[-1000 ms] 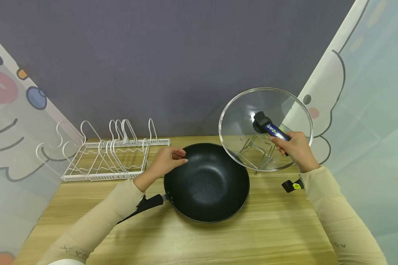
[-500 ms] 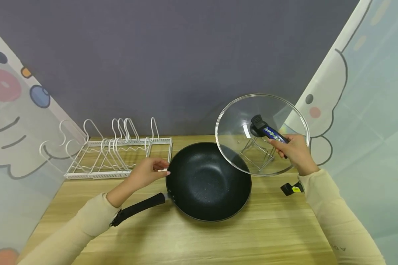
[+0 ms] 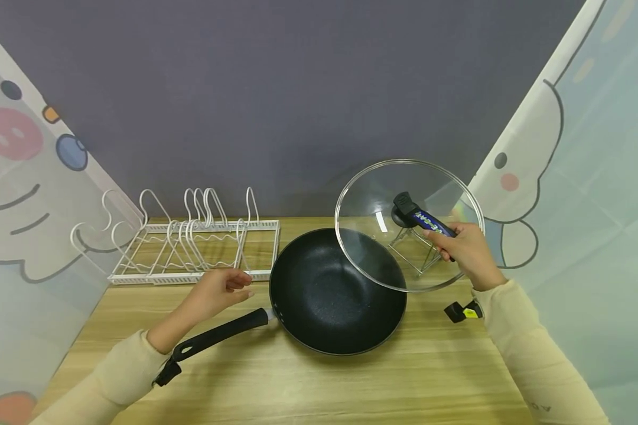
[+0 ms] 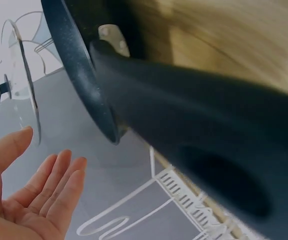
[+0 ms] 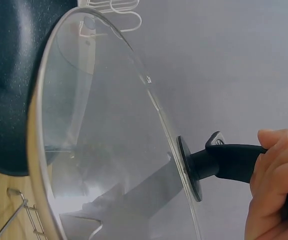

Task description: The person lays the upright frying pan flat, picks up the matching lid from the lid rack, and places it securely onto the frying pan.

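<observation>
A black wok (image 3: pixel 335 301) rests on the wooden table, its long handle (image 3: pixel 220 334) pointing to the lower left. My left hand (image 3: pixel 215 292) hovers above that handle, thumb and fingers apart with nothing between them; the left wrist view has the handle (image 4: pixel 194 115) large beside the open palm (image 4: pixel 38 200). With my right hand (image 3: pixel 465 251) I grip the black handle (image 3: pixel 427 221) of a clear glass lid (image 3: pixel 361 200), held in the air. The lid overlaps the wok's right rim in the head view. In the right wrist view, fingers (image 5: pixel 279 175) wrap the lid handle (image 5: pixel 239 161).
A white wire rack (image 3: pixel 194 276) with upright loops stands at the back left, close to the wok. Behind the lid, a small metal wire stand (image 3: pixel 412 251) sits on the table. A dark wall (image 3: pixel 298 106) closes the back, and printed panels (image 3: pixel 590 236) flank both sides.
My left hand has drawn back from the wok's rim toward the lower left, over its handle. The lid, in my right hand, has shifted left and down toward the wok.
</observation>
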The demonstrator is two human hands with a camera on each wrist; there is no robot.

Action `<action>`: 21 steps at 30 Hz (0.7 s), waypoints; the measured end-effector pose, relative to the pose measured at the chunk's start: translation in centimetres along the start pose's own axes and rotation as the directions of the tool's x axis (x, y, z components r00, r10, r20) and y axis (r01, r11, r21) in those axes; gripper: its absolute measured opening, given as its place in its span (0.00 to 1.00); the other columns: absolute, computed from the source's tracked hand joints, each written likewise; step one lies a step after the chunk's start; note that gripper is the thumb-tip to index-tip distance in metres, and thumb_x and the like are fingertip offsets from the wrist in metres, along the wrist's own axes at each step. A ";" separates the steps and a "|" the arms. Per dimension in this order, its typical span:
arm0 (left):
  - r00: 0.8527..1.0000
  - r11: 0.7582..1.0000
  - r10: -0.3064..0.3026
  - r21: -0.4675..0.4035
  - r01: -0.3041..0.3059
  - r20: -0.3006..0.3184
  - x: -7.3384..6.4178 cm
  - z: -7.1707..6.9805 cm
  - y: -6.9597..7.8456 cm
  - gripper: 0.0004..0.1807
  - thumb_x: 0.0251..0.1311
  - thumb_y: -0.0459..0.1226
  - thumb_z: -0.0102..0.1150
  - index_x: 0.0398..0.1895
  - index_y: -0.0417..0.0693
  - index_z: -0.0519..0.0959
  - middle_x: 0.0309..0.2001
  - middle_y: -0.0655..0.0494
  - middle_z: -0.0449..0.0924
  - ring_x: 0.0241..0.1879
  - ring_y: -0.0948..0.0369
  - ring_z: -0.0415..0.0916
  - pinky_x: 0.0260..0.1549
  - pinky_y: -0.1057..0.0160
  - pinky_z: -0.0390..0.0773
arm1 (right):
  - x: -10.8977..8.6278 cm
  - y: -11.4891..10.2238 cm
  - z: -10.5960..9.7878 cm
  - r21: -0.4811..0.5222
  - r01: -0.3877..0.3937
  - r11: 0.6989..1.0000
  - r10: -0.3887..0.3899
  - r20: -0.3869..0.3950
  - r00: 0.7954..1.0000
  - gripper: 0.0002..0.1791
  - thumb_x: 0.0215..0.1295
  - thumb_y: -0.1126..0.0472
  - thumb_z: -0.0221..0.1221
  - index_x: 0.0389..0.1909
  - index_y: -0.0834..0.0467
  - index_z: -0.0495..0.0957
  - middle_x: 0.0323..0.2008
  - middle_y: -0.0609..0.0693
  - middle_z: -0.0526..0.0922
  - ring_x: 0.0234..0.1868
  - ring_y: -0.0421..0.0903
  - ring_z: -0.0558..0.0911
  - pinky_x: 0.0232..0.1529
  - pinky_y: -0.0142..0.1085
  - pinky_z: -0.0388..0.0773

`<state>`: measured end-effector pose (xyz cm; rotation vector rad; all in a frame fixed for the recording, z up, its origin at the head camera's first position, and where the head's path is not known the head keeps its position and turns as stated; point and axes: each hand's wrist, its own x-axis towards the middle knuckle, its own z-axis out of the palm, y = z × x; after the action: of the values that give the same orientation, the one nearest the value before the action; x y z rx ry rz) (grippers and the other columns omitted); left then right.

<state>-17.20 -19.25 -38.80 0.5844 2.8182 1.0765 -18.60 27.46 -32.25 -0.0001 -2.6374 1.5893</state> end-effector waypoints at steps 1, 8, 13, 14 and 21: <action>1.000 1.000 -0.003 0.008 0.003 0.001 -0.1 0.0 -0.1 0.13 0.55 0.37 0.65 0.41 0.39 0.81 0.40 0.47 0.83 0.40 0.52 0.81 0.40 0.54 0.79 | 0.0 0.0 0.1 0.002 0.002 1.000 -0.002 0.001 1.000 0.21 0.61 0.51 0.63 0.32 0.69 0.74 0.13 0.42 0.74 0.11 0.35 0.69 0.15 0.28 0.68; 1.000 0.997 0.005 0.072 -0.007 0.021 -0.8 0.7 -1.1 0.13 0.53 0.37 0.66 0.41 0.40 0.81 0.39 0.48 0.83 0.39 0.52 0.81 0.40 0.53 0.79 | -0.3 0.1 1.0 0.070 0.004 0.998 -0.005 0.011 1.000 0.19 0.62 0.56 0.62 0.39 0.71 0.75 0.14 0.42 0.75 0.10 0.34 0.68 0.13 0.27 0.68; 0.999 0.998 0.003 0.067 -0.006 0.048 -1.3 1.2 -1.7 0.15 0.52 0.37 0.67 0.42 0.39 0.80 0.39 0.49 0.83 0.39 0.52 0.81 0.40 0.53 0.78 | -0.5 0.0 1.6 0.112 -0.015 0.994 0.013 0.015 1.000 0.21 0.61 0.56 0.63 0.39 0.73 0.73 0.14 0.43 0.75 0.10 0.34 0.68 0.13 0.26 0.68; 0.999 0.998 0.002 0.062 -0.005 0.055 -1.4 1.2 -1.8 0.16 0.52 0.37 0.67 0.42 0.38 0.80 0.39 0.48 0.83 0.39 0.51 0.81 0.40 0.52 0.78 | -0.6 0.0 1.7 0.115 -0.017 0.993 0.015 0.018 1.000 0.21 0.61 0.56 0.63 0.38 0.73 0.73 0.14 0.44 0.75 0.11 0.34 0.68 0.13 0.26 0.68; 0.994 0.998 -0.024 0.056 0.018 0.108 -1.9 1.4 -2.3 0.21 0.51 0.42 0.68 0.45 0.37 0.79 0.41 0.47 0.82 0.41 0.50 0.79 0.41 0.51 0.78 | -1.0 0.1 2.4 0.140 -0.022 0.990 0.016 0.044 0.999 0.20 0.62 0.57 0.62 0.38 0.72 0.74 0.16 0.45 0.75 0.11 0.34 0.68 0.13 0.26 0.67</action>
<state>-15.88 -20.69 -41.51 0.5970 2.7606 0.9363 -17.74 25.31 -33.49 0.0160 -2.5571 1.7980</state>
